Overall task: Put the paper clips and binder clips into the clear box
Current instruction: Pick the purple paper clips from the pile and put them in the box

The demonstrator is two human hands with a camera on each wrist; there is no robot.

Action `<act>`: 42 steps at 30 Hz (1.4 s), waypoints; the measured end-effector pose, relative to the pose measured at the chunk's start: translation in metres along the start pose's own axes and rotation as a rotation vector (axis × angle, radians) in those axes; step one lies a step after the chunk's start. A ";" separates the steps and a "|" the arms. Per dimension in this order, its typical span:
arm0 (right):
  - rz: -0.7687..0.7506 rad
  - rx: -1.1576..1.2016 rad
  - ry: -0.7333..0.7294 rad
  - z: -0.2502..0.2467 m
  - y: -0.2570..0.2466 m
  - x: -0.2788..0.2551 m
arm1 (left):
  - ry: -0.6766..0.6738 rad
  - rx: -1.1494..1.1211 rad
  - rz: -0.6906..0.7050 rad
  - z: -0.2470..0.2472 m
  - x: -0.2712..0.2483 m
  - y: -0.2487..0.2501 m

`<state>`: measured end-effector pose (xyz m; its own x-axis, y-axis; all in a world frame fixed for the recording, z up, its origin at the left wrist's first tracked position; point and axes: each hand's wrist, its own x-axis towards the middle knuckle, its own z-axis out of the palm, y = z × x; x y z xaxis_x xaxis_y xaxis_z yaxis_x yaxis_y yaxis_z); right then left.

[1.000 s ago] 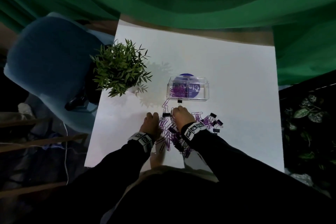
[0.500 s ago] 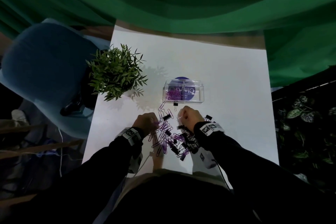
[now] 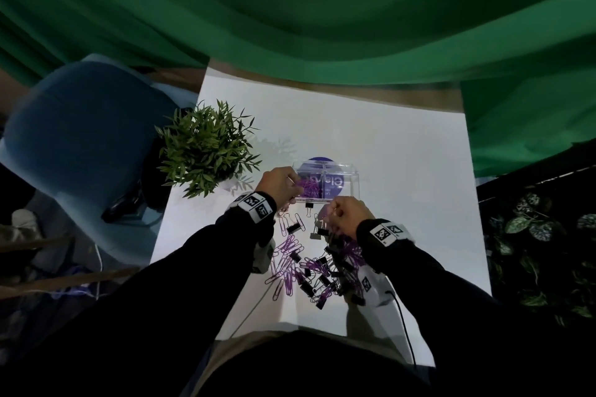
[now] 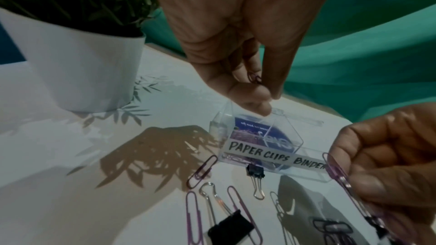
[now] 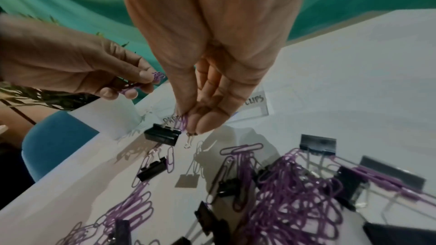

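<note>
Both hands raised off the clip pile since a second ago | left hand (image 3: 280, 185) now over clear box (image 3: 350, 178) left end, fingers pinching purple paper clips (image 5: 158, 77) | right hand (image 3: 350, 214) just before box front, fingertips clamped on paper clips and a binder clip | pile (image 3: 317, 263) before box, potted plant (image 3: 206, 151) to its left

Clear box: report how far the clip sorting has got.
Done: some purple paper clips already lie in the clear box, in its left section. In hand: the left hand pinches paper clips at the box's left end; the right hand pinches more, just short of the box. Left: most of the pile of paper clips and black binder clips is on the table.
</note>
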<state>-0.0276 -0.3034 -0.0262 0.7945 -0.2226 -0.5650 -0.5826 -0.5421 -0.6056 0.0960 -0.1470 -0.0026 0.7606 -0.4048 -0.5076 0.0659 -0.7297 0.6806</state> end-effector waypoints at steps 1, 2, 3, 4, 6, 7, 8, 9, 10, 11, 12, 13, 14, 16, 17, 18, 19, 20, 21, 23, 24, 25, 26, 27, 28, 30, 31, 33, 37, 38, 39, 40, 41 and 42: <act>0.023 0.009 -0.007 0.000 0.001 -0.001 | 0.003 0.037 0.002 0.001 0.003 0.002; 0.049 0.034 -0.010 -0.001 0.003 -0.001 | -0.001 0.055 -0.007 0.003 0.004 0.002; 0.077 0.059 -0.016 -0.001 0.004 -0.002 | -0.008 0.060 -0.022 0.006 0.006 0.003; 0.098 0.075 -0.031 -0.002 0.003 -0.004 | -0.012 0.066 -0.034 0.008 0.007 0.003; 0.125 0.067 -0.067 -0.004 0.002 -0.007 | -0.008 0.105 -0.042 0.011 0.009 0.005; 0.132 0.055 -0.072 -0.005 0.000 -0.008 | -0.003 0.123 -0.043 0.012 0.010 0.006; 0.134 0.047 -0.066 -0.007 -0.001 -0.008 | 0.008 0.134 -0.046 0.012 0.011 0.007; 0.127 0.038 -0.048 -0.010 -0.003 -0.007 | 0.021 0.143 -0.048 0.013 0.013 0.008; 0.108 0.029 -0.024 -0.012 -0.006 -0.006 | 0.036 0.148 -0.050 0.013 0.014 0.009; 0.083 0.029 0.004 -0.015 -0.010 -0.004 | 0.049 0.147 -0.055 0.013 0.016 0.010; 0.056 0.043 0.041 -0.018 -0.016 0.000 | 0.063 0.134 -0.058 0.013 0.018 0.011; 0.037 0.078 0.082 -0.021 -0.024 0.004 | 0.073 0.115 -0.057 0.012 0.020 0.013; 0.019 0.126 0.122 -0.022 -0.033 0.011 | 0.080 0.101 -0.048 0.011 0.020 0.015; -0.001 0.198 0.177 -0.023 -0.049 0.027 | 0.106 0.118 -0.019 0.010 0.021 0.018; 0.007 0.206 0.177 -0.022 -0.055 0.034 | 0.132 0.130 0.001 0.009 0.019 0.017; 0.015 0.178 0.181 -0.020 -0.057 0.041 | 0.159 0.132 0.018 0.008 0.017 0.016; 0.011 0.119 0.194 -0.018 -0.057 0.044 | 0.184 0.126 0.030 0.007 0.014 0.013; -0.007 0.065 0.219 -0.018 -0.056 0.042 | 0.203 0.121 0.035 0.005 0.009 0.008; -0.032 0.028 0.231 -0.017 -0.055 0.035 | 0.215 0.128 0.023 0.004 0.005 0.000; -0.059 -0.043 0.176 -0.008 -0.042 0.022 | 0.219 0.164 -0.033 0.005 -0.004 -0.021; -0.050 -0.092 0.123 -0.001 -0.033 0.015 | 0.200 0.188 -0.066 0.008 -0.007 -0.033; -0.024 -0.184 0.070 0.005 -0.022 0.008 | 0.173 0.219 -0.097 0.012 -0.009 -0.044; -0.004 -0.291 0.040 0.011 -0.009 0.005 | 0.140 0.256 -0.119 0.016 -0.011 -0.053; 0.021 -0.377 0.024 0.015 0.003 0.003 | 0.104 0.290 -0.123 0.022 -0.011 -0.061; 0.039 -0.438 0.021 0.019 0.014 0.003 | 0.071 0.321 -0.098 0.028 -0.010 -0.066; 0.062 -0.475 0.031 0.024 0.026 0.003 | 0.031 0.409 0.013 0.040 -0.009 -0.070; 0.066 -0.486 0.032 0.026 0.026 0.004 | 0.031 0.469 0.091 0.045 -0.008 -0.072; 0.055 -0.524 0.005 0.032 0.025 0.007 | 0.004 0.628 0.256 0.050 -0.012 -0.072; 0.042 -0.575 -0.047 0.033 0.027 0.012 | -0.064 0.760 0.368 0.048 -0.023 -0.080; 0.048 -0.567 -0.044 0.032 0.030 0.013 | -0.079 0.757 0.358 0.046 -0.023 -0.087; 0.057 -0.538 -0.025 0.030 0.030 0.013 | -0.104 0.744 0.331 0.045 -0.023 -0.093; 0.064 -0.487 0.005 0.030 0.031 0.014 | -0.115 0.734 0.315 0.043 -0.024 -0.098; 0.072 -0.426 0.040 0.031 0.029 0.015 | -0.113 0.728 0.307 0.042 -0.025 -0.098; 0.080 -0.365 0.072 0.034 0.026 0.017 | -0.111 0.710 0.292 0.040 -0.026 -0.097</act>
<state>-0.0354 -0.2941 -0.0704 0.7665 -0.3251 -0.5539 -0.5539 -0.7711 -0.3140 0.0439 -0.0876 -0.0760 0.6117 -0.6604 -0.4355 -0.5856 -0.7481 0.3120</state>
